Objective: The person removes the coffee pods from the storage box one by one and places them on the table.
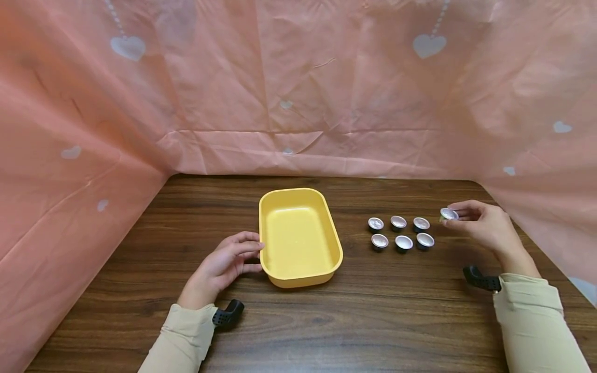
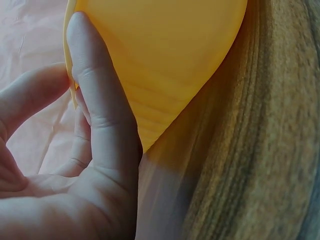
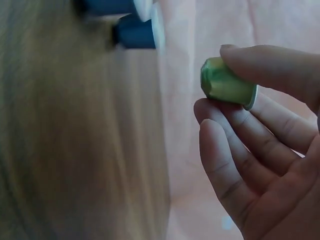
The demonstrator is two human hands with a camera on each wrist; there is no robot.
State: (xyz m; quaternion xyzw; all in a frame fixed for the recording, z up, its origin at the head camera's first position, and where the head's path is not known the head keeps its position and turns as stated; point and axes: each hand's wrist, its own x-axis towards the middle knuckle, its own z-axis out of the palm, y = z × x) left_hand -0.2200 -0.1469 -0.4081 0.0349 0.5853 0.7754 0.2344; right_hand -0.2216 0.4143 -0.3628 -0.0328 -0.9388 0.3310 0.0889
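My right hand (image 1: 485, 225) pinches a green coffee capsule (image 3: 227, 84) with a silvery lid, between thumb and fingertips. In the head view this hand is at the right, just beyond the rows of capsules. My left hand (image 1: 224, 264) holds the left side of a yellow plastic tub (image 1: 300, 283). In the left wrist view the thumb (image 2: 102, 95) lies along the tub's outer wall, and another finger reaches the rim; that fingertip is hidden. Nothing lies inside the tub. Several other capsules (image 1: 403, 243) stand lid up in two rows between the tub and my right hand.
The dark wooden table (image 1: 326, 326) carries all of this. Pink sheeting (image 1: 298, 93) with pale hearts hangs at the back and both sides. Dark blue capsules (image 3: 137, 32) show at the top of the right wrist view. Black wrist cameras (image 1: 228, 313) sit at both sleeves.
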